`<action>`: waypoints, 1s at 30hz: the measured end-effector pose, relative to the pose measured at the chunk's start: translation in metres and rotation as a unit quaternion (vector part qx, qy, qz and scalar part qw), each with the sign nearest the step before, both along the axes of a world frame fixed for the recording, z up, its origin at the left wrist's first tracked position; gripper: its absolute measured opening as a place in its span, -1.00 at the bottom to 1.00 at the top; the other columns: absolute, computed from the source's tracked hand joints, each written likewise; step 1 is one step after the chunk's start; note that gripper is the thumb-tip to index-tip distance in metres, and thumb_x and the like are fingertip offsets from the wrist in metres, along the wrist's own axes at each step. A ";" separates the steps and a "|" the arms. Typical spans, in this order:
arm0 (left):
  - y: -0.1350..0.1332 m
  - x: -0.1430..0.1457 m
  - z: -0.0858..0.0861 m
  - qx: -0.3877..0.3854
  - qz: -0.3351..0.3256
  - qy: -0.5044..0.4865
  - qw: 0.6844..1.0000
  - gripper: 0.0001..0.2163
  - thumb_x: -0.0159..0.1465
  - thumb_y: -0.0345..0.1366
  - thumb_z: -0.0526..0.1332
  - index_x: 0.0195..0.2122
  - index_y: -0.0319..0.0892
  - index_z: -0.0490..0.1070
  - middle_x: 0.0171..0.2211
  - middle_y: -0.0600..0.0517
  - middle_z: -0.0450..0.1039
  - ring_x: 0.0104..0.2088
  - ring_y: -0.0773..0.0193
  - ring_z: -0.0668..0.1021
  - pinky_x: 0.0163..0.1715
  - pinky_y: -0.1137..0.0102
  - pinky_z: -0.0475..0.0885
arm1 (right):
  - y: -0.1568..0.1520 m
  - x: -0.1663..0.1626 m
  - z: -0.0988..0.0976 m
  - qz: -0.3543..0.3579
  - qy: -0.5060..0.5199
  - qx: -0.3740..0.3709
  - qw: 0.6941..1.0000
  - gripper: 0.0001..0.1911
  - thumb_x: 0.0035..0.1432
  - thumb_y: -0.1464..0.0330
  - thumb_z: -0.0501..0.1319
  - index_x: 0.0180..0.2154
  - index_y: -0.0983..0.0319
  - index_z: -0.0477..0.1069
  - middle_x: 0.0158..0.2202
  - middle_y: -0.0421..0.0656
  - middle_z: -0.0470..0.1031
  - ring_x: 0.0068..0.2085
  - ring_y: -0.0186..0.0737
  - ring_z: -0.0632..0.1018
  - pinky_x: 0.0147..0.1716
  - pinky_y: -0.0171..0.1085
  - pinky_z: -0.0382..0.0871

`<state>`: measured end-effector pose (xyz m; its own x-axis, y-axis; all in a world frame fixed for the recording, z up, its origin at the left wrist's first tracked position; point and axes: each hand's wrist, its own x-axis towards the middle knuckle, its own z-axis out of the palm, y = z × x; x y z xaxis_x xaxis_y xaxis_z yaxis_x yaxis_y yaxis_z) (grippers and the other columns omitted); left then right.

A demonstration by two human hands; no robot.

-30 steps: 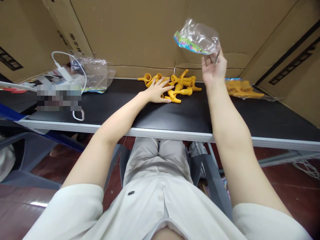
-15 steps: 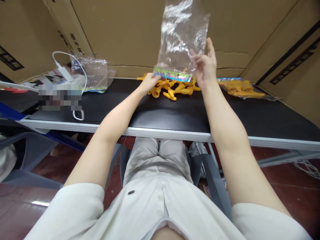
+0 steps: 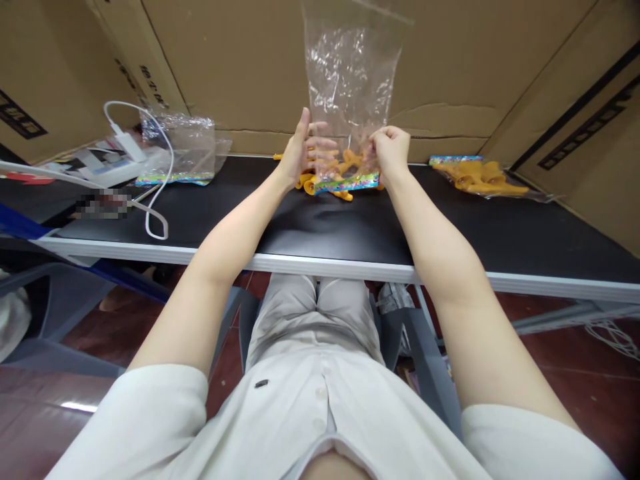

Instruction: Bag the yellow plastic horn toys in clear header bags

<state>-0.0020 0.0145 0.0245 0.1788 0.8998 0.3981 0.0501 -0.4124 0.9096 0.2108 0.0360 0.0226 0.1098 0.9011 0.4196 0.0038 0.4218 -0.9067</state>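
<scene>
A clear plastic bag with a colourful printed strip along its lower edge stands upright above the black table. My right hand is closed on the bag's lower right part. My left hand touches the bag's left side near the strip, fingers stretched out behind the plastic. A pile of several loose yellow plastic pieces lies on the table just behind and under both hands, partly hidden by the bag.
A filled bag of yellow pieces lies at the right. A stack of clear empty bags sits at the left beside a white charger and cable. Cardboard boxes wall the back and sides. The table's white front edge is above my lap.
The bag came down from high at the right to the middle and turned upright. My left hand left the yellow pile and rose to the bag; my right hand lowered and closed.
</scene>
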 end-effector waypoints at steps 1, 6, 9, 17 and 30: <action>-0.003 0.003 0.001 -0.002 -0.008 -0.011 1.000 -0.03 0.23 0.65 -0.34 0.10 -0.02 0.44 -0.01 -0.04 0.72 -0.08 0.02 0.71 -0.10 0.08 0.64 | 0.004 0.001 -0.001 -0.015 -0.003 0.001 1.000 -0.70 0.12 0.02 0.39 -0.38 -0.03 0.33 -0.55 -0.21 0.43 0.06 0.11 0.52 0.22 0.24 0.36; -0.007 0.016 -0.004 0.022 0.052 -0.020 0.998 -0.24 0.36 0.54 -0.02 0.01 -0.11 0.41 -0.21 -0.08 0.65 -0.23 0.07 0.73 -0.15 0.11 0.61 | 0.015 0.006 -0.001 -0.052 -0.005 -0.020 0.998 -0.65 0.18 -0.11 0.33 -0.33 -0.03 0.39 -0.52 -0.18 0.46 0.09 0.13 0.55 0.12 0.20 0.48; 0.002 0.017 -0.011 0.100 0.090 -0.012 0.991 -0.34 0.31 0.50 0.18 -0.17 -0.10 0.45 -0.38 -0.01 0.56 -0.24 0.05 0.71 -0.12 0.12 0.60 | 0.009 0.004 -0.001 -0.031 0.004 -0.032 0.999 -0.55 0.14 -0.24 0.31 -0.29 -0.04 0.41 -0.50 -0.17 0.48 0.09 0.15 0.56 0.09 0.22 0.50; 0.011 0.002 -0.010 0.173 0.138 -0.028 0.975 -0.41 0.35 0.44 0.18 -0.43 -0.01 0.28 -0.57 0.10 0.20 -0.37 0.11 0.56 -0.22 0.23 0.54 | -0.009 -0.006 0.006 0.042 0.008 -0.004 0.999 -0.30 -0.20 -0.48 0.29 -0.42 -0.09 0.19 -0.57 -0.17 0.39 0.25 0.14 0.38 0.28 0.21 0.22; 0.014 0.003 -0.009 0.133 0.183 -0.068 0.972 -0.38 0.40 0.36 0.22 -0.54 -0.03 0.19 -0.58 0.13 0.16 -0.34 0.14 0.59 -0.12 0.23 0.58 | -0.018 -0.015 0.005 -0.054 0.087 -0.005 0.995 -0.17 -0.34 -0.61 0.17 -0.39 -0.06 0.26 -0.69 -0.31 0.03 -0.33 -0.15 0.30 -0.01 0.04 0.30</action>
<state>0.0008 0.0289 0.0154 -0.2039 0.7559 0.6222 0.1234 -0.6106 0.7823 0.1959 0.0180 0.0276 0.2756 0.8845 0.3765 -0.1095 0.4180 -0.9018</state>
